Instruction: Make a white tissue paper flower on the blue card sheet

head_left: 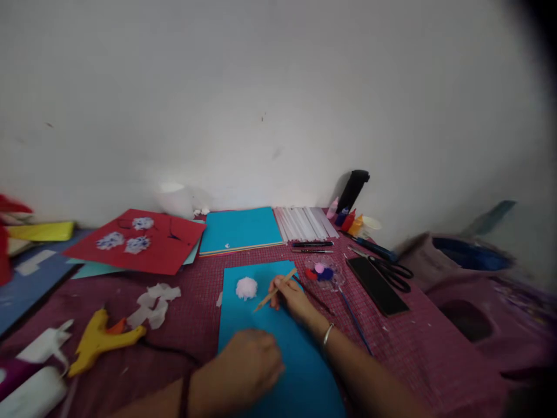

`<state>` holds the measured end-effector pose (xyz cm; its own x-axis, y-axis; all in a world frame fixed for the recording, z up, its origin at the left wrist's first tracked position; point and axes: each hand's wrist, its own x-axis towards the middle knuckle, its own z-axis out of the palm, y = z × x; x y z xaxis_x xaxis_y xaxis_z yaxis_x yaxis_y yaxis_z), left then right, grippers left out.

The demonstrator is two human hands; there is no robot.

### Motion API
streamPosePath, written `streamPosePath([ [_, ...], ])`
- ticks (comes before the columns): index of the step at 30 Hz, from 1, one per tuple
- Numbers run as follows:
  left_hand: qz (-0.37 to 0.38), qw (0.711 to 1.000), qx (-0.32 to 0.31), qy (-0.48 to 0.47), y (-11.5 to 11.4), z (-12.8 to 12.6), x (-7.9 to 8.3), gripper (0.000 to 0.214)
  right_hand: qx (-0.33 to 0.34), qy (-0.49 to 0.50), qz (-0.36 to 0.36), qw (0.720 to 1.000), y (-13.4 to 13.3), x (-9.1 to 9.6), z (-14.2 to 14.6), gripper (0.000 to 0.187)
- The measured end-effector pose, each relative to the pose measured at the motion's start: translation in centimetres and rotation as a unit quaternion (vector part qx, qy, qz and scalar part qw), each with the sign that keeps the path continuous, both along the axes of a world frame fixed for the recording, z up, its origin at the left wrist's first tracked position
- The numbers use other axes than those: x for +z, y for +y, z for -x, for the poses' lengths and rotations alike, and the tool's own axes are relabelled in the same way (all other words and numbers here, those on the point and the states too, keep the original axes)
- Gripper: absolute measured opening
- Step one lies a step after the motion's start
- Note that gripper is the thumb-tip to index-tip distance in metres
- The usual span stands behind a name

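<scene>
A blue paper sheet point(261, 325) lies in front of me on the dark red cutting mat point(191, 313). A small white fluffy tuft point(246, 288) sits near the sheet's far end. My right hand point(292, 297) pinches a thin wooden stick point(273, 291) whose tip points down-left, just right of the tuft. My left hand point(249, 366) rests on the near part of the blue sheet, fingers curled under; what they hold, if anything, is hidden.
A yellow glue gun point(102, 341) and torn white paper scraps point(154, 305) lie to the left. A red sheet with white-blue flowers point(137, 239), stacked coloured paper point(241, 229), a paint palette point(324, 273), brushes, scissors point(391, 268), a black phone point(376, 285) and paint bottles point(348, 219) lie farther back and to the right.
</scene>
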<state>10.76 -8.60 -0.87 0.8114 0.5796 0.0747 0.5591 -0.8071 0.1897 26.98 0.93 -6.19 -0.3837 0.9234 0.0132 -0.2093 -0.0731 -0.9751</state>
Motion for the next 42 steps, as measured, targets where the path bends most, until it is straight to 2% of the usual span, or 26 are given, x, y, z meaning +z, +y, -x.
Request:
streamPosePath([
  [1,0.011,0.994,0.104,0.021,0.1,1.2,0.7,0.016,0.012,0.002,0.001,1.0,0.1,-0.1,0.0,0.039],
  [3,0.038,0.952,0.302,0.004,0.7,3.8,1.7,0.02,0.04,-0.001,-0.004,0.999,0.2,-0.1,-0.1,0.039],
  [5,0.057,0.921,0.384,-0.019,1.6,6.4,1.6,0.023,0.065,-0.004,-0.013,0.998,0.1,0.0,-0.2,0.036],
  [8,0.066,0.896,0.437,-0.05,3.1,8.7,0.3,0.034,0.087,-0.014,-0.017,0.996,0.0,0.0,-0.4,0.034],
  [12,0.086,0.896,0.434,-0.043,5.3,8.5,-1.6,0.034,0.087,-0.021,-0.021,0.996,0.1,-0.1,-0.5,0.031],
  [16,0.094,0.9,0.425,-0.025,6.9,7.2,-2.2,0.028,0.102,-0.029,-0.017,0.994,0.1,0.0,-0.5,0.028],
  [19,0.097,0.904,0.417,0.0,7.5,6.8,-1.8,0.012,0.107,-0.026,-0.01,0.994,0.1,0.4,-0.5,0.027],
  [21,0.083,0.905,0.416,0.013,7.5,7.2,-1.2,0.01,0.11,-0.025,-0.007,0.994,0.0,0.5,-0.5,0.027],
  [26,0.04,0.907,0.419,0.013,6.6,10.9,0.9,0.009,0.11,-0.026,0.002,0.994,0.2,0.2,-0.5,0.03],
  [29,0.053,0.912,0.407,-0.006,6.6,12.7,1.1,0.009,0.086,-0.006,0.01,0.996,0.2,0.2,-0.5,0.033],
  [31,0.08,0.926,0.369,-0.024,7.0,12.9,0.7,0.01,0.048,0.01,0.021,0.999,-0.1,0.5,-0.5,0.035],
  [33,0.11,0.948,0.297,-0.025,7.5,12.4,0.0,0.013,0.019,0.015,0.034,0.999,-0.6,1.0,-0.6,0.035],
  [36,0.118,0.969,0.215,-0.005,8.2,11.2,-1.2,0.014,0.015,0.005,0.049,0.999,-1.6,1.5,-0.6,0.035],
  [42,0.087,0.961,0.258,-0.047,9.8,10.3,-2.4,0.012,0.006,-0.015,0.04,0.999,-2.7,0.8,-0.4,0.035],
])
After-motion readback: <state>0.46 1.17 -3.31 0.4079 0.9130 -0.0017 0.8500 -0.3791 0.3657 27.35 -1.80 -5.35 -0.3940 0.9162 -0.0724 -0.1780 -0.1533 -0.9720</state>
